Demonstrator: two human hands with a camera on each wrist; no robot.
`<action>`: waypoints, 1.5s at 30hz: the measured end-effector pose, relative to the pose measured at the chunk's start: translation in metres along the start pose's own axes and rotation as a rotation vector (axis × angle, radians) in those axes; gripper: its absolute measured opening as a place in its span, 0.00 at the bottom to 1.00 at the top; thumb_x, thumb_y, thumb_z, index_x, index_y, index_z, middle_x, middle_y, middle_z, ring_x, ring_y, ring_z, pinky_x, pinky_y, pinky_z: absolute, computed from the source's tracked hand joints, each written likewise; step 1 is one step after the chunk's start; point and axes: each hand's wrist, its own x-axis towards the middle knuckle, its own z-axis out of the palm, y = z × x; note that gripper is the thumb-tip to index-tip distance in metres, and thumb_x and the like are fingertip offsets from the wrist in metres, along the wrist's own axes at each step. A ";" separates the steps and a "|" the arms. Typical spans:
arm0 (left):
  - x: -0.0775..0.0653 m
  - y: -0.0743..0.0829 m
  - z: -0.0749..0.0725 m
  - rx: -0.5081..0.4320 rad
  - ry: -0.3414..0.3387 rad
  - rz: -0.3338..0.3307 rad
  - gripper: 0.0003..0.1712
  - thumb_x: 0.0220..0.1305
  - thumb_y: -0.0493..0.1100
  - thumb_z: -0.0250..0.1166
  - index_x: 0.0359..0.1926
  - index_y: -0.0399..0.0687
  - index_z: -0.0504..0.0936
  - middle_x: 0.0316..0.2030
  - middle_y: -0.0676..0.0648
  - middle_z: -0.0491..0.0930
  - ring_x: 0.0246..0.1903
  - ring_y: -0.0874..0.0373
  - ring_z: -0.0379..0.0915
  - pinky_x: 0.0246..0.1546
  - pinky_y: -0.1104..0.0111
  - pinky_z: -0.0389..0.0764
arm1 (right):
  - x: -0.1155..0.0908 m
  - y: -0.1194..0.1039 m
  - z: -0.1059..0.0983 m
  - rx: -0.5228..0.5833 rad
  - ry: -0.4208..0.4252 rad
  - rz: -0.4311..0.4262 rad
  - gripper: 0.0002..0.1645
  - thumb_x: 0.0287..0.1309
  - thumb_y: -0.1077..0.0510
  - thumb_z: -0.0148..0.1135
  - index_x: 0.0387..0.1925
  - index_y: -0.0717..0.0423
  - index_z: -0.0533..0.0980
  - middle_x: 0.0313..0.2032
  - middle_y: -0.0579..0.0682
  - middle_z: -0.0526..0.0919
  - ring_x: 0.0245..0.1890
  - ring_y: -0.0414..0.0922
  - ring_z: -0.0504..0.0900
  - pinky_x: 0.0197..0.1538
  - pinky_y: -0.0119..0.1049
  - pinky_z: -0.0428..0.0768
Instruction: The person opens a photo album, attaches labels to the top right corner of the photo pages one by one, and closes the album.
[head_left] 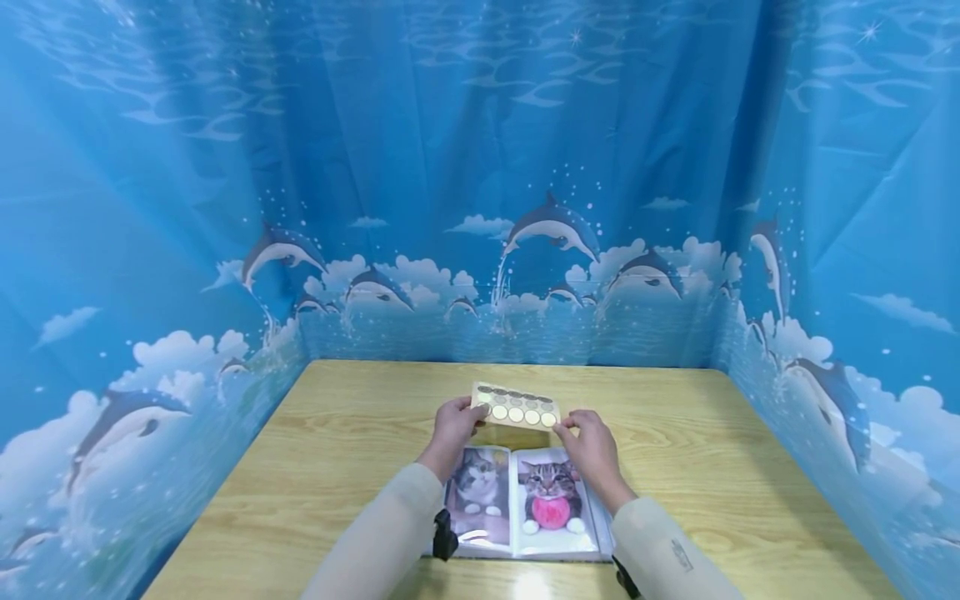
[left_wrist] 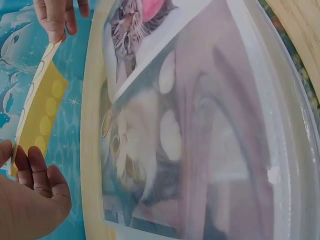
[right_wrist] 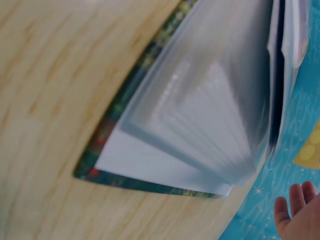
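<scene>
Both hands hold a cream sticker sheet (head_left: 517, 407) with rows of round, shiny stickers, raised above the far edge of an open photo album (head_left: 513, 512). My left hand (head_left: 453, 425) pinches the left end between thumb and fingers. At the right lower corner, my right hand (head_left: 592, 450) pinches the sheet with its fingertips. In the left wrist view the sheet's yellowish back (left_wrist: 45, 112) faces the album. A cat photo (head_left: 477, 487) fills the left page, and a cat with a pink heart (head_left: 551, 500) the right. A round gold sticker (left_wrist: 106, 123) shows on the left photo's edge.
The album lies on a wood-grain table (head_left: 360, 467), its clear page sleeves (right_wrist: 200, 120) fanned over a dark patterned cover (right_wrist: 90, 167). A blue dolphin curtain (head_left: 450, 167) encloses the table's back and both sides. Dark straps (head_left: 445, 535) sit at the wrists.
</scene>
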 end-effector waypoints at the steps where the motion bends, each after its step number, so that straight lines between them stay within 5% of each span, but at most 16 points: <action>1: -0.001 0.000 0.000 -0.016 -0.008 0.001 0.19 0.63 0.36 0.65 0.52 0.27 0.79 0.35 0.43 0.83 0.32 0.56 0.78 0.44 0.58 0.81 | -0.001 0.000 0.000 0.000 0.001 0.001 0.10 0.62 0.53 0.65 0.35 0.58 0.81 0.57 0.63 0.77 0.59 0.63 0.73 0.66 0.58 0.68; 7: -0.003 -0.002 0.000 -0.029 -0.031 -0.003 0.11 0.63 0.37 0.66 0.42 0.31 0.83 0.25 0.51 0.77 0.27 0.60 0.71 0.34 0.69 0.77 | -0.003 0.000 0.000 0.007 0.001 0.004 0.10 0.62 0.53 0.65 0.34 0.57 0.81 0.56 0.63 0.77 0.59 0.63 0.73 0.66 0.59 0.68; 16: -0.002 -0.004 0.002 -0.010 -0.040 0.027 0.10 0.65 0.38 0.65 0.40 0.32 0.83 0.26 0.50 0.77 0.29 0.58 0.72 0.50 0.50 0.78 | -0.005 0.000 0.001 0.018 -0.027 0.029 0.09 0.62 0.53 0.65 0.33 0.55 0.80 0.58 0.63 0.76 0.61 0.62 0.72 0.66 0.59 0.67; 45: -0.005 0.001 0.001 0.020 -0.106 0.041 0.10 0.66 0.39 0.64 0.40 0.34 0.84 0.29 0.49 0.79 0.32 0.56 0.73 0.53 0.49 0.77 | -0.007 0.003 0.000 0.005 -0.029 0.025 0.10 0.63 0.52 0.65 0.34 0.55 0.81 0.54 0.61 0.79 0.58 0.60 0.75 0.63 0.58 0.70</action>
